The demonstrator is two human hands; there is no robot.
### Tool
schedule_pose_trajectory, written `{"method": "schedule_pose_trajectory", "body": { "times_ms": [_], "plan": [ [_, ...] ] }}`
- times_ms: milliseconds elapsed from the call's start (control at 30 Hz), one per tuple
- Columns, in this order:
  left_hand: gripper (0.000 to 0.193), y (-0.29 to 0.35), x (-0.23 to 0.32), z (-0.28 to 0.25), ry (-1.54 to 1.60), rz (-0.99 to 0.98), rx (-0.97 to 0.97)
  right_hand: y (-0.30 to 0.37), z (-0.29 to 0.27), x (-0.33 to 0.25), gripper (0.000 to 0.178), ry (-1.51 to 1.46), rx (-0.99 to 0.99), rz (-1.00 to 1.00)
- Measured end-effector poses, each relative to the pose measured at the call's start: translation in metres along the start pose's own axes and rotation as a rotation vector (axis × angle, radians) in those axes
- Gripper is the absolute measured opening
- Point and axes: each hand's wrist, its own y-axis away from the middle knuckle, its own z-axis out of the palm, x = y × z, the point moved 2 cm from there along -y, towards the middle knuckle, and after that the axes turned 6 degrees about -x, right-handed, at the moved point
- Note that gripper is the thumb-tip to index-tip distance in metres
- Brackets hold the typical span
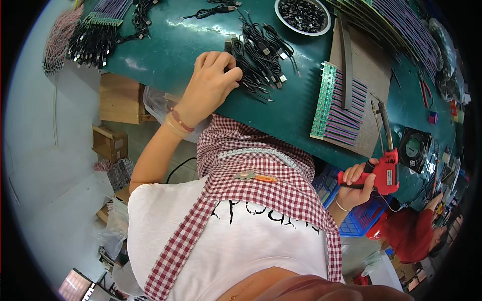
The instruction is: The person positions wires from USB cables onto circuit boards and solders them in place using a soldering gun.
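the left hand (213, 83) lay knuckles-up on the heap of black cables (258, 57), so its fingertips and whatever they pinched were hidden. the right hand (357, 181) wrapped the red soldering gun (385, 168), covering most of the grip, and the fine tip was too thin to make out against the board (364, 75). the metal bowl (303, 16) was cut off by the top edge, its small black parts too tiny to tell apart.
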Motion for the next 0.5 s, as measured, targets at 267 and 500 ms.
{"method": "schedule_pose_trajectory", "body": {
  "times_ms": [267, 500],
  "plan": [
    [0.009, -0.023, 0.020, 0.004, 0.710, -0.069, 0.097, -0.010, 0.008, -0.005, 0.038, -0.046, 0.013, -0.023],
    [0.008, -0.064, 0.073, 0.014, 0.772, -0.001, -0.048, -0.035, 0.061, -0.008, 0.040, 0.120, 0.080, 0.077]
  ]
}}
